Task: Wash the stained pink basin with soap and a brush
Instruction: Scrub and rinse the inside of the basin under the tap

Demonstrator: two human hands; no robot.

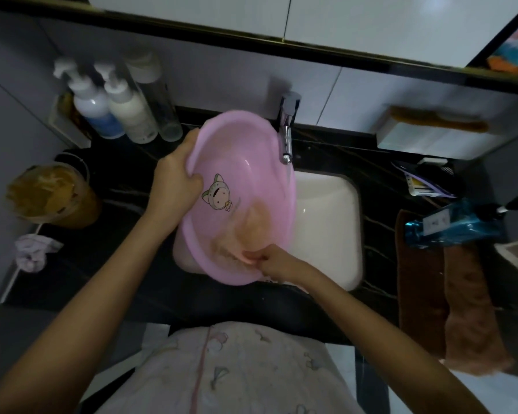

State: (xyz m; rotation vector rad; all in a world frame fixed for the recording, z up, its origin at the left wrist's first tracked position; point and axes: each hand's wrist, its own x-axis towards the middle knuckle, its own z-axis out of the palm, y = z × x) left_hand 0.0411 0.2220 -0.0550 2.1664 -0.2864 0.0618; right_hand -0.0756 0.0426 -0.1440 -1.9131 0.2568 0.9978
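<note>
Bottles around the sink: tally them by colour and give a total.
White pump bottles: 2
Clear capped bottle: 1
Blue bottle: 1
Total: 4

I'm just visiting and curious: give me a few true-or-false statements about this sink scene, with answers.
1. The tap is off. False: water runs from it.
2. The left hand grips the rim of the pink basin. True.
3. The basin lies flat in the white sink. False: it is held tilted above it.
4. A blue bottle lies on its side at the right. True.
5. The right hand is empty. False: it grips what looks like a blurred brush in the basin.
</note>
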